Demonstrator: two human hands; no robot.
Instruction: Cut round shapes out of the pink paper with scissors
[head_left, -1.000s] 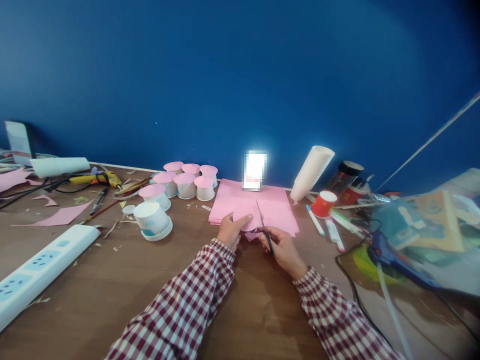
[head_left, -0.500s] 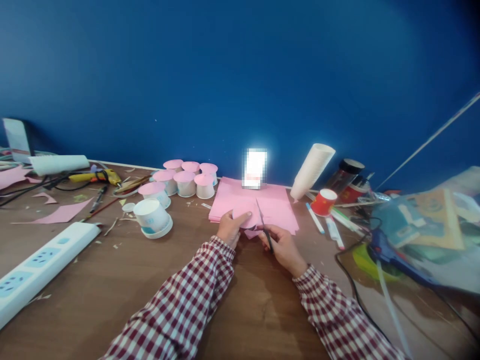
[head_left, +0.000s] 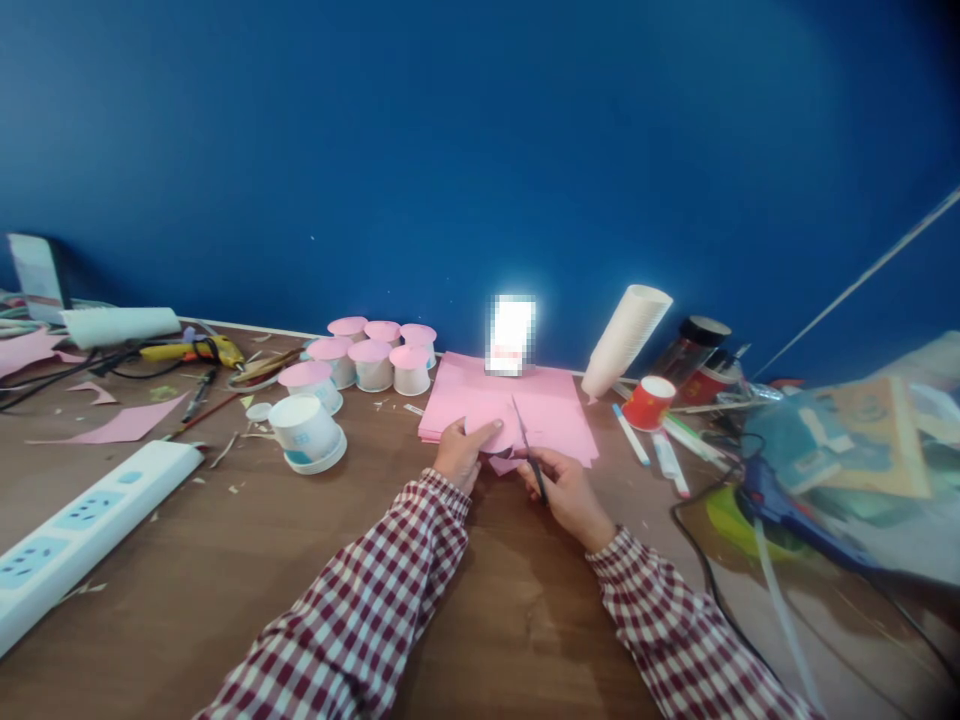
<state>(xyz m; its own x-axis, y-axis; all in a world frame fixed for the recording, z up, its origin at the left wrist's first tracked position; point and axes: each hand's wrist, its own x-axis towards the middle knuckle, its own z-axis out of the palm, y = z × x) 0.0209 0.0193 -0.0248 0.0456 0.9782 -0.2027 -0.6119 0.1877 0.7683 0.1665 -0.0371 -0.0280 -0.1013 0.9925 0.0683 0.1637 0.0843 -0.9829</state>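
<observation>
Between thumb and fingers my left hand (head_left: 459,455) grips a piece of pink paper (head_left: 495,432), held above a stack of pink sheets (head_left: 463,388). Dark-handled scissors (head_left: 534,462) are in my right hand (head_left: 566,492), its fingers closed round the handles. The blades point away from me and lie along the right edge of the held paper. How far apart the blades are is hard to make out. To the left of the stack stand several paper cups (head_left: 373,372) with pink paper discs on top. Nearer me is a white cup (head_left: 304,428) without a disc.
A white power strip (head_left: 97,520) and a yellow glue gun (head_left: 196,350) lie at the left. On the right are stacked cups (head_left: 628,335), a red cup (head_left: 649,402), markers (head_left: 631,435) and a blue tool (head_left: 787,515) with a cable. A blurred bright phone-like screen (head_left: 511,335) stands behind the stack.
Almost nothing differs. The view has shifted very slightly, while both hands, the scissors and the held paper keep nearly the same places.
</observation>
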